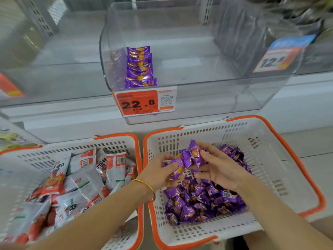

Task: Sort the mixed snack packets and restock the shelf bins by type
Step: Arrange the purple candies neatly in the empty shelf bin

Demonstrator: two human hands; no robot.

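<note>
A white shelf (54,109) spans the view, and on it a clear bin (207,98) stands at the middle of the front edge. A short row of purple packets (139,67) stands on edge along the bin's left wall, running from the front left corner toward the back.

Below the shelf's front edge two white baskets with orange rims sit side by side, nearly touching. The right basket (266,159) holds a loose heap of purple packets (201,199) across its middle and left side. The left basket (72,147) is filled with larger white and red packets (84,177).

Both hands are over the right basket, near its back left corner. The left hand (162,170) curls its fingers around several purple packets, and the right hand (219,168) pinches the same bunch (191,156) from the other side.

An orange price label (138,103) reading 22.8 hangs on the bin's front wall. A gold bangle (147,185) circles the left wrist.
</note>
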